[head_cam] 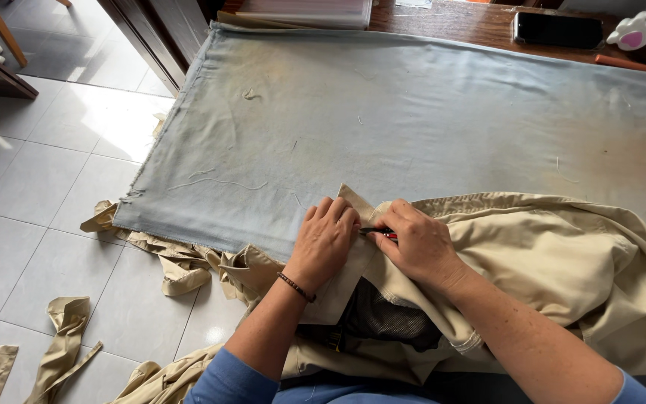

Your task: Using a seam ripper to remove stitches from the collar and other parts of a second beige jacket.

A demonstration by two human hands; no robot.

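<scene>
Under both hands, at the near edge of the table (443, 26), lies a beige garment (562, 277), bunched up and spilling off the edge toward the person. The left hand (324, 238) rests flat with fingers curled down on a pointed fold of the beige fabric, pressing it against the grey-blue cloth (383, 112) that covers most of the table; it grips nothing but pins the fold in place. Just beside it, almost touching, the right hand (418, 243) is closed around a small red-and-black tool (377, 233), whose tip pokes out toward the left hand's fingers and meets the fabric between the two hands; what kind of tool it is cannot be told, since most of it is hidden in the fist. A thin dark bracelet (296, 287) circles the left wrist. Below the hands, a patch of black mesh lining (386, 322) shows inside the garment. Beyond the left hand, off the table's edge, beige fabric scraps (65, 344) lie on the white tiled floor (31, 187). Far beyond the right hand, at the table's far edge, lie a dark phone (557, 31) and an orange pencil (623, 63).
</scene>
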